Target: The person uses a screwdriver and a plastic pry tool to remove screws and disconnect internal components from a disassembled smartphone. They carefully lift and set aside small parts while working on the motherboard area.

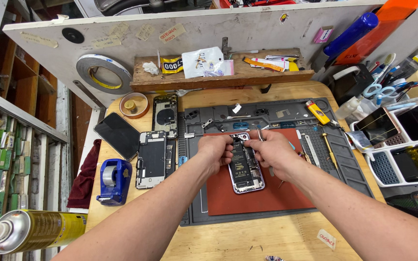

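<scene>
While left hand (215, 149) grips opened phone (244, 165) (glossy battery), right hand (270, 151) pinches metal tweezers (260, 135).

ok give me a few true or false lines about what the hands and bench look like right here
1. Both hands, left hand and right hand, are at the top end of the opened phone. True.
2. The opened phone lies on a green mat. False: it lies on a red mat.
3. A blue tape dispenser stands left of the grey work mat. True.
4. The yellow lighter is in the left hand. False: it lies on the grey work mat, to the right.
5. A spray can lies at lower left. True.
</scene>
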